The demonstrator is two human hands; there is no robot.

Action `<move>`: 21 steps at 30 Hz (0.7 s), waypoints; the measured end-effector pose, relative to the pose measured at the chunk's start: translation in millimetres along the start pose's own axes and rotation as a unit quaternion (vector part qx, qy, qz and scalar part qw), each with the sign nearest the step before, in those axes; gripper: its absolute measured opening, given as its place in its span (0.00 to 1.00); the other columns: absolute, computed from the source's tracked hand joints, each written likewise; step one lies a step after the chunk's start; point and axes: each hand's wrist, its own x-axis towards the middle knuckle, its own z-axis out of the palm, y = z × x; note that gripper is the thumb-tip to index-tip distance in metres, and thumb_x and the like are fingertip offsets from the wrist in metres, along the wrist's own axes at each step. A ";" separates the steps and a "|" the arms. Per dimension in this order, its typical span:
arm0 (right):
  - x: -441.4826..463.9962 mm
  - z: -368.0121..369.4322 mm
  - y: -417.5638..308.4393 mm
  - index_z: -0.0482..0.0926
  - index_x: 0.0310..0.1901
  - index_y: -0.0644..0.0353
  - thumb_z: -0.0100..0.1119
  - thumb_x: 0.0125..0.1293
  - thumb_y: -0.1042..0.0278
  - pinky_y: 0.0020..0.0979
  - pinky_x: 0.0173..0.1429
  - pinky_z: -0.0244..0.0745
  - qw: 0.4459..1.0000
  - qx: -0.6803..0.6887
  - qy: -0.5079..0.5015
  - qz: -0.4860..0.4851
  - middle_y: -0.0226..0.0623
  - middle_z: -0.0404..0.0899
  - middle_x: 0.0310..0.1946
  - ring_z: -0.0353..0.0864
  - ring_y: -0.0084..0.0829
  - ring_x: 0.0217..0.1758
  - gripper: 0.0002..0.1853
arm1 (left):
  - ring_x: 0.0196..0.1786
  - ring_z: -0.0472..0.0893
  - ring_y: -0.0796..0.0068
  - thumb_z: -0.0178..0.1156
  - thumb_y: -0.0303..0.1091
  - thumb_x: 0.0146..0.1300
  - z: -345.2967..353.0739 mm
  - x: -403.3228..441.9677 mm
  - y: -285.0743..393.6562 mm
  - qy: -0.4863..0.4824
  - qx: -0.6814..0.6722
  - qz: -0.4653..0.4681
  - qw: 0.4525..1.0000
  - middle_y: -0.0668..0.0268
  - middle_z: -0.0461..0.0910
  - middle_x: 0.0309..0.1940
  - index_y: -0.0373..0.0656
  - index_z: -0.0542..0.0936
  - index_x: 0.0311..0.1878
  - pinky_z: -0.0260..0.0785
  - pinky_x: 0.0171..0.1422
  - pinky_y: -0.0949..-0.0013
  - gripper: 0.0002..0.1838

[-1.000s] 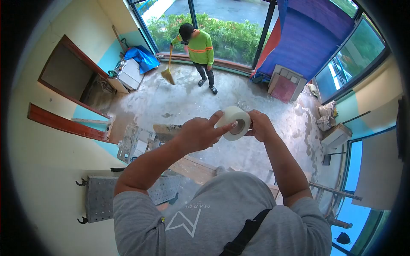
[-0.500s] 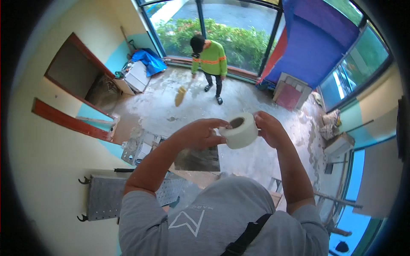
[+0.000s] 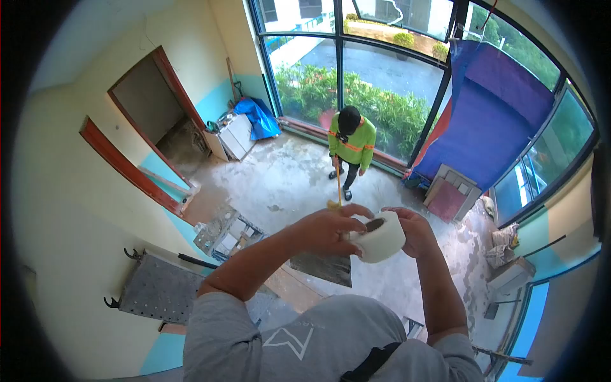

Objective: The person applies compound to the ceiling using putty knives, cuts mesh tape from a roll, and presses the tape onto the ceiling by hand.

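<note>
A wide roll of white tape (image 3: 386,244) with a dark core hole is held up in front of my chest, tilted so that its open end faces up and left. My left hand (image 3: 334,231) grips its left side, fingers at the core and thumb below. On the other side, my right hand (image 3: 415,232) pinches the roll's right edge with bent fingers. Whether a loose tape end is between those fingers I cannot make out.
A person in a green jacket (image 3: 352,143) stands by the windows with a broom (image 3: 338,184). A perforated metal platform (image 3: 159,286) is at lower left. Boards (image 3: 450,194) lean at the right, and a blue tarp (image 3: 261,118) covers items near the doorway.
My view has tilted up, showing more window. Both hands keep hold of the tape roll. The other person's broom has swung from their side to in front of them.
</note>
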 end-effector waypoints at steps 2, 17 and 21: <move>-9.6 7.4 -14.9 0.79 0.53 0.69 0.61 0.68 0.71 0.31 0.53 0.80 0.997 -0.066 0.017 0.028 0.41 0.83 0.45 0.84 0.32 0.46 0.15 | 0.53 0.83 0.59 0.77 0.38 0.49 0.6 7.5 19.1 -0.036 0.058 -0.007 0.998 0.61 0.73 0.65 0.42 0.80 0.45 0.78 0.54 0.61 0.22; -47.1 126.9 -179.2 0.80 0.38 0.64 0.58 0.68 0.72 0.28 0.44 0.75 0.743 -0.488 -0.022 -0.457 0.35 0.82 0.35 0.81 0.26 0.38 0.05 | 0.33 0.84 0.54 0.65 0.49 0.58 -55.9 31.5 137.9 -0.010 0.505 0.084 0.859 0.57 0.73 0.56 0.47 0.74 0.55 0.79 0.34 0.55 0.24; -70.1 176.2 -223.1 0.77 0.35 0.65 0.55 0.69 0.73 0.33 0.49 0.76 0.608 -0.501 0.005 -0.616 0.40 0.80 0.33 0.82 0.35 0.40 0.06 | 0.33 0.85 0.54 0.64 0.50 0.59 -92.9 19.0 174.8 0.114 0.567 0.047 0.814 0.55 0.74 0.58 0.47 0.73 0.56 0.80 0.34 0.55 0.26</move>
